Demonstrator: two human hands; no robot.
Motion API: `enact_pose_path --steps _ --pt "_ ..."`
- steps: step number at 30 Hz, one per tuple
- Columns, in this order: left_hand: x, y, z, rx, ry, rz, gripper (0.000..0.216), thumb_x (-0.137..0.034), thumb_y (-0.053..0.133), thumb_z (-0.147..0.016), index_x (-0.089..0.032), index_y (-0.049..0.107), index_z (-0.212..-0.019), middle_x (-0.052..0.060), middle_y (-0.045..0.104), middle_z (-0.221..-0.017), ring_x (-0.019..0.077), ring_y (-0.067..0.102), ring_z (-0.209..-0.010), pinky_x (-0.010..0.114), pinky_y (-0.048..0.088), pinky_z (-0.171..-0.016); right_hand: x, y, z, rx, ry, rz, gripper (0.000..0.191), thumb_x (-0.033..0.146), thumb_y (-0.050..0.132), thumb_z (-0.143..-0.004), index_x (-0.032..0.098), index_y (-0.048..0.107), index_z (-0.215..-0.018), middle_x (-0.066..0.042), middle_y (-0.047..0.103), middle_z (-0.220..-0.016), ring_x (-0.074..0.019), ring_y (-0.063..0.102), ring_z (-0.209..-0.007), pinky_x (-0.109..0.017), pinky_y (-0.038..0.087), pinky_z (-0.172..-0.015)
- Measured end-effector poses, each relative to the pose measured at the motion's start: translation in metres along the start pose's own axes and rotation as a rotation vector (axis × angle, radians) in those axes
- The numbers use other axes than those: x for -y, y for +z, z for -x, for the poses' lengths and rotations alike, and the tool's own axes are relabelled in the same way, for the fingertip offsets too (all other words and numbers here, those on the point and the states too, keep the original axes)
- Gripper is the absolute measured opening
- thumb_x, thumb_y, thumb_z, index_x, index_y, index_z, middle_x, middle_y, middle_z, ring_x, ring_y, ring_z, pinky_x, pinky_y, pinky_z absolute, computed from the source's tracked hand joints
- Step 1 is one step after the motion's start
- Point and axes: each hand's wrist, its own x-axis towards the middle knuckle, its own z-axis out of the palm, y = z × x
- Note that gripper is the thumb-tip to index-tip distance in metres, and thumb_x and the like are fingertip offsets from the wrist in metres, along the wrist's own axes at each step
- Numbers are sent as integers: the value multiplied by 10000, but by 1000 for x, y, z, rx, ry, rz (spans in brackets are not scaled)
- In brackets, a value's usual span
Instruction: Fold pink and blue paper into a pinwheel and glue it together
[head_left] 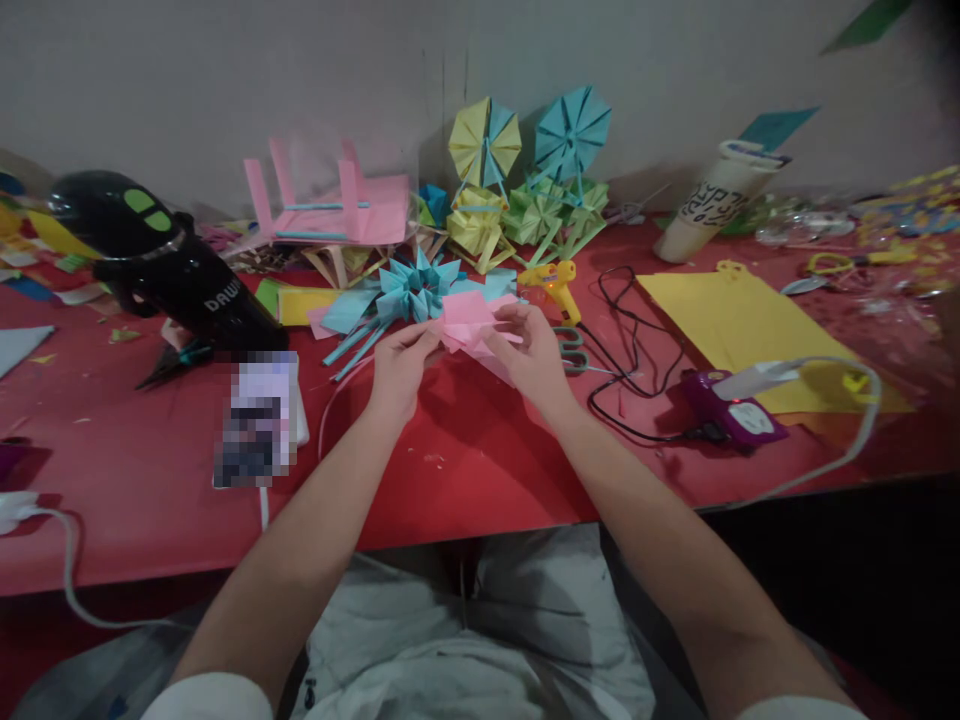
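Between my two hands is a piece of folded pink paper (466,312), lifted a little over the red table (465,470). My left hand (407,365) pinches its left edge with thumb and fingertips. On the other side, my right hand (529,350) grips the paper, with its thumb on the near face and the fingers behind. Just behind the paper lies a blue folded paper star (417,290) with long strips. A yellow glue gun (553,288) and grey-green scissors (573,350) rest close to my right hand; part of the scissors is hidden.
A black tumbler (187,265) and a phone (259,420) are on the left. Folded paper umbrellas (572,132) and a pink paper table shape (337,205) stand by the wall. At right are yellow sheets (720,310), a purple power adapter (739,410), looping cables and a tilted cup (709,205).
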Motion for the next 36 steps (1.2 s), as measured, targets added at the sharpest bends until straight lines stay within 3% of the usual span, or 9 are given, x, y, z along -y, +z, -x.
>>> enact_pose_path --steps 3,5,13,19,26,31,36 --pt "1 2 1 50 -15 3 239 -333 811 -635 -173 769 -807 44 758 -872 196 699 -913 377 542 -919 2 2 0 126 253 -211 494 620 724 -734 210 633 -995 -61 690 -949 -182 671 -857 -349 586 -779" --pt "1 2 2 73 -39 4 233 -330 814 -625 -170 764 -786 43 751 -853 205 700 -911 389 544 -913 6 3 1 198 319 -294 450 602 752 -711 209 662 -911 -36 697 -859 -175 673 -796 -344 584 -757" --pt "-2 -1 0 24 -110 35 216 -297 767 -632 -162 731 -797 61 751 -888 230 702 -941 410 553 -890 9 1 2 195 279 -220 424 575 804 -649 200 606 -673 -5 640 -647 -137 579 -602 -289 474 -573" --pt "-6 -3 -1 2 -180 86 199 -275 780 -578 -162 686 -713 34 724 -775 207 705 -846 356 564 -836 12 -1 1 216 223 -98 466 604 798 -642 193 586 -591 -21 641 -595 -128 529 -544 -278 414 -510" --pt "-9 -6 1 88 -134 -163 265 -341 790 -597 -159 668 -747 23 679 -745 170 656 -709 293 555 -662 9 -6 1 248 255 -67 458 590 791 -660 176 599 -608 12 565 -534 -86 416 -462 -252 295 -447" --pt "-9 -9 -1 232 -29 -309 409 -292 851 -556 -142 697 -904 59 732 -845 171 668 -756 275 542 -685 11 -8 1 366 237 -102 419 551 800 -656 166 636 -670 -12 626 -630 -120 528 -575 -263 401 -544" --pt "-10 -13 -1 249 6 -393 335 -310 872 -540 -123 702 -759 68 745 -781 173 669 -708 287 535 -688 11 -8 0 459 218 -53 420 551 788 -669 173 608 -642 -20 625 -633 -141 546 -610 -279 421 -578"
